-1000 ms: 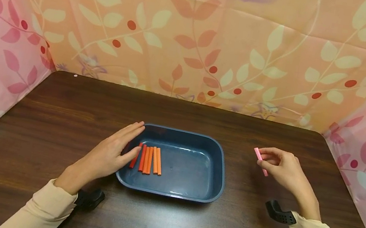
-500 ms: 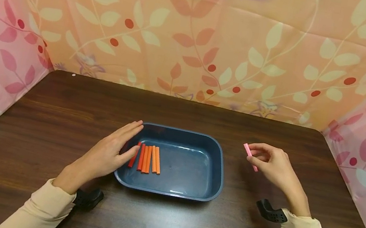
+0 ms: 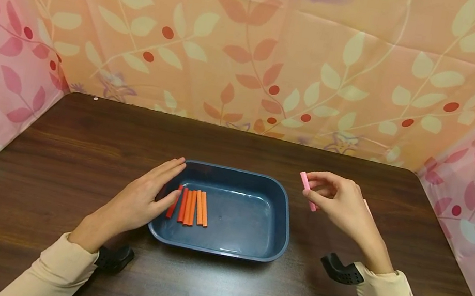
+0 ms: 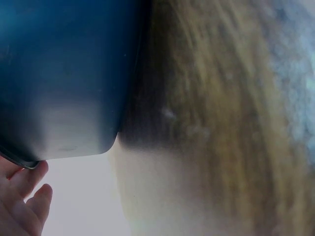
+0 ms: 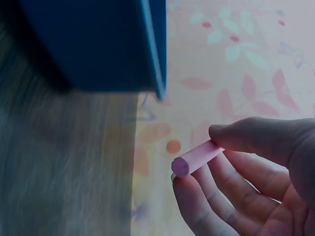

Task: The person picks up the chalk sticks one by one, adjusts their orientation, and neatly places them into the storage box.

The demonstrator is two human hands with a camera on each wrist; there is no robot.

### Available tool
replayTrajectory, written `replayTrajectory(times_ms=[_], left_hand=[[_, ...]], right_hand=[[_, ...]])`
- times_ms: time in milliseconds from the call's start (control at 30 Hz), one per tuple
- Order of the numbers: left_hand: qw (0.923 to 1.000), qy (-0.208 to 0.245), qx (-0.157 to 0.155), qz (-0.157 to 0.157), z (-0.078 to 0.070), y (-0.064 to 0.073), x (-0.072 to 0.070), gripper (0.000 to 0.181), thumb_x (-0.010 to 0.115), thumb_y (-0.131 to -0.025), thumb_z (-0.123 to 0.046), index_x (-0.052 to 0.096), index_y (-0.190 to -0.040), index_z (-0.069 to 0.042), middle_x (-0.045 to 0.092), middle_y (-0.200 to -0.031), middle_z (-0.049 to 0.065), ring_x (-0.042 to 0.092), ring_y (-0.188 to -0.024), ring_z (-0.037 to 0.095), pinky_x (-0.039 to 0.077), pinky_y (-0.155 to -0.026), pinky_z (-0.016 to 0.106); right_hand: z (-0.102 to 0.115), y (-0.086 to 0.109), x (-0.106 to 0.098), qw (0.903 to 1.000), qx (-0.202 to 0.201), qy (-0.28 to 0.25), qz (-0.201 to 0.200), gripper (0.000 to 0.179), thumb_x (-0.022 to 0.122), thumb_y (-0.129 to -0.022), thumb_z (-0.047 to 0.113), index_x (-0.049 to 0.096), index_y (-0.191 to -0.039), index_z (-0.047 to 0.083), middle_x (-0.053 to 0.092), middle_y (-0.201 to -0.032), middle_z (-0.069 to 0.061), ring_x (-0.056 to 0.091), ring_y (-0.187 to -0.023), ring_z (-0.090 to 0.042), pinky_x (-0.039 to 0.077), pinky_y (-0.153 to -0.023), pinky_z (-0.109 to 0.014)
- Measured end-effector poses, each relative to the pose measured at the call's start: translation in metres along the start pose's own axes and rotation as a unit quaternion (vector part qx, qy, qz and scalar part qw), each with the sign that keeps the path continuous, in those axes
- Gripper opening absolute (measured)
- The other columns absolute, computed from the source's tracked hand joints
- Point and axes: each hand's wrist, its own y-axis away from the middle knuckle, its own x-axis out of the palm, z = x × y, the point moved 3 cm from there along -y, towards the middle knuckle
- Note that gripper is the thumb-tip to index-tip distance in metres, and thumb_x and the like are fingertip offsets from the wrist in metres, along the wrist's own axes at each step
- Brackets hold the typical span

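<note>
My left hand (image 3: 142,195) rests along the left end of a dark blue plastic tub (image 3: 226,253), its fingers fairly straight at the rim and the thumb over the inside. In the left wrist view its fingertips touch the tub's edge. My right hand (image 3: 341,202) pinches a pink chalk stick (image 3: 308,191) between thumb and fingertips, in the air just right of the tub. The right wrist view shows the round end of that stick. Inside the tub, red sticks (image 3: 183,205) and orange sticks (image 3: 203,209) lie side by side at the left, one red partly behind my thumb.
Dark wood-grain table (image 3: 78,142) lies under everything. A small pink piece (image 3: 367,207) shows behind my right wrist, mostly hidden. Patterned cloth (image 3: 253,56) hangs at the back and both sides. A tiny white spot (image 3: 96,98) sits near the back left edge.
My right hand has moved left toward the tub with the pink chalk stick, and a little farther back. A pink piece has come into view behind its wrist. The left hand has stayed put.
</note>
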Motion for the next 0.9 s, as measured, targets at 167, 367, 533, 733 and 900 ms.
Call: replayTrajectory(times_ms=[167, 367, 533, 733, 900], left_hand=[[1.0000, 0.002, -0.001, 0.002, 0.000, 0.000, 0.000, 0.061, 0.061, -0.098, -0.019, 0.038, -0.153, -0.007, 0.032, -0.162, 0.012, 0.030, -0.150, 0.034, 0.030, -0.116, 0.060], [1.0000, -0.001, -0.004, 0.003, 0.000, 0.000, 0.000, 0.061, 0.061, -0.098, -0.020, 0.037, -0.153, -0.007, 0.032, -0.162, 0.012, 0.030, -0.150, 0.034, 0.030, -0.116, 0.060], [1.0000, -0.002, -0.001, 0.002, 0.000, 0.000, -0.001, 0.061, 0.060, -0.098, -0.019, 0.038, -0.153, -0.007, 0.032, -0.162, 0.012, 0.030, -0.149, 0.035, 0.030, -0.116, 0.061], [1.0000, -0.003, 0.004, -0.004, -0.001, 0.001, 0.000, 0.061, 0.061, -0.098, -0.020, 0.038, -0.153, -0.006, 0.033, -0.161, 0.013, 0.031, -0.149, 0.035, 0.031, -0.115, 0.061], [1.0000, -0.001, 0.005, -0.005, -0.001, 0.001, 0.000, 0.061, 0.061, -0.098, -0.020, 0.038, -0.153, -0.006, 0.033, -0.161, 0.013, 0.030, -0.149, 0.034, 0.031, -0.116, 0.060]], right_hand=[[0.013, -0.005, 0.007, 0.9987, -0.009, -0.046, 0.017, 0.034, 0.074, -0.088, 0.010, 0.067, -0.120, 0.003, 0.074, -0.097, -0.016, 0.071, -0.069, -0.007, 0.053, -0.061, -0.023], [0.027, -0.012, 0.019, 0.9945, -0.004, -0.096, 0.040, 0.037, 0.073, -0.088, 0.007, 0.064, -0.124, 0.004, 0.072, -0.101, -0.018, 0.072, -0.069, -0.010, 0.060, -0.063, -0.029], [0.038, -0.015, 0.030, 0.9906, -0.004, -0.123, 0.058, 0.036, 0.072, -0.088, 0.006, 0.064, -0.123, 0.004, 0.072, -0.099, -0.017, 0.072, -0.069, -0.016, 0.062, -0.064, -0.035], [0.046, -0.020, 0.041, 0.9895, -0.011, -0.125, 0.071, 0.037, 0.072, -0.086, 0.005, 0.065, -0.122, 0.003, 0.072, -0.098, -0.015, 0.071, -0.068, -0.013, 0.061, -0.063, -0.034], [0.050, -0.023, 0.050, 0.9877, -0.015, -0.128, 0.089, 0.037, 0.072, -0.086, 0.005, 0.065, -0.122, 0.002, 0.071, -0.099, -0.016, 0.071, -0.067, -0.014, 0.061, -0.064, -0.035]])
